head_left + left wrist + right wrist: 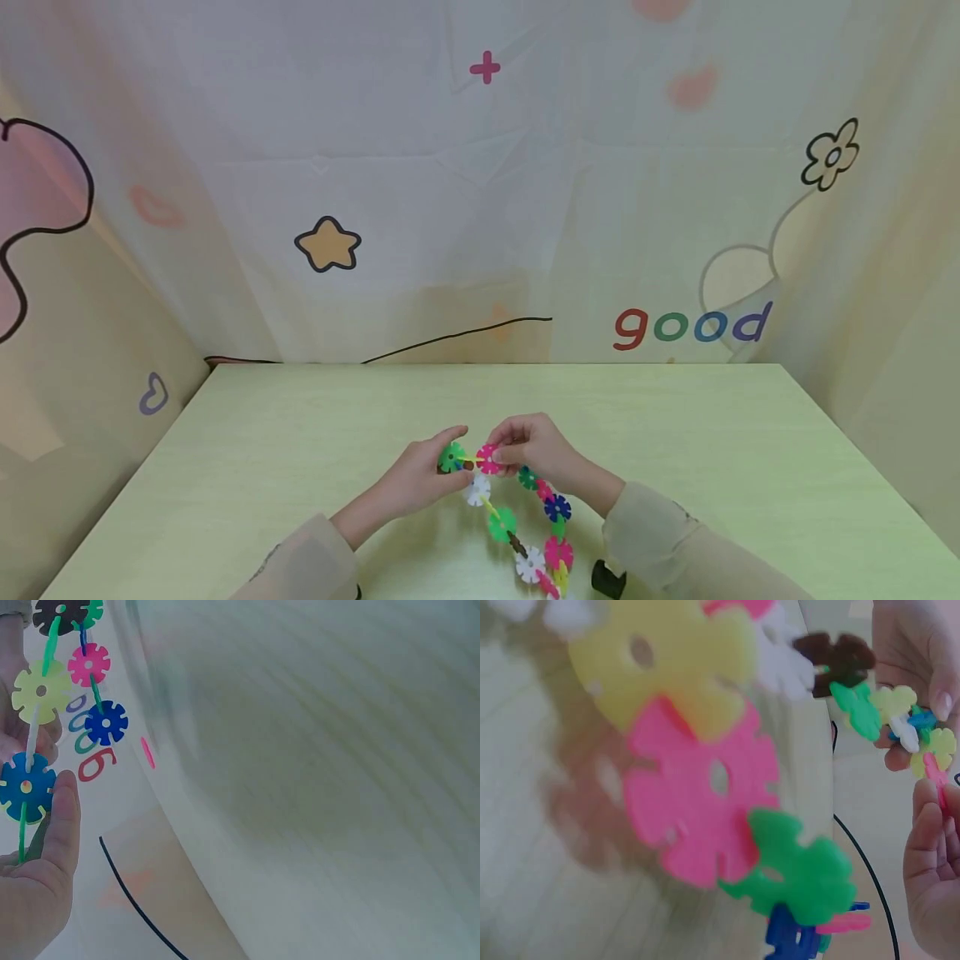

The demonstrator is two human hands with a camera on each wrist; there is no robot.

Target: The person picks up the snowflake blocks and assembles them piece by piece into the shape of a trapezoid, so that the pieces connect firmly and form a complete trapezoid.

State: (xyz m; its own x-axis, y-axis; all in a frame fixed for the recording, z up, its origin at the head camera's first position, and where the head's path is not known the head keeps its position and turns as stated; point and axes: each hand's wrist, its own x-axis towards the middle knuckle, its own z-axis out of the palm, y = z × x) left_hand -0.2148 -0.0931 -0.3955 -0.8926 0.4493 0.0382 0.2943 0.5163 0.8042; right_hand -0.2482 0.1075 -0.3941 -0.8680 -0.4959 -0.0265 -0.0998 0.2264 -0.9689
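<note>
Notched plastic snowflake discs in many colours are joined edge to edge into a long chain (501, 524). My left hand (408, 482) holds one end of it near a green disc (451, 457). In the left wrist view a blue disc (28, 784) sits against the left thumb or finger. With my right hand (542, 454) I pinch a pink disc (487, 457) between thumb and fingertips, right beside the left hand. The right wrist view shows this pink disc (934, 774) touching a yellow disc (939, 748); whether they are locked together I cannot tell.
The rest of the chain loops down toward the table's front edge, past a pink disc (558, 552) and a white disc (530, 566). A small black object (608, 579) is near the right sleeve. The pale table (285, 433) ends at a printed cloth backdrop (420, 192).
</note>
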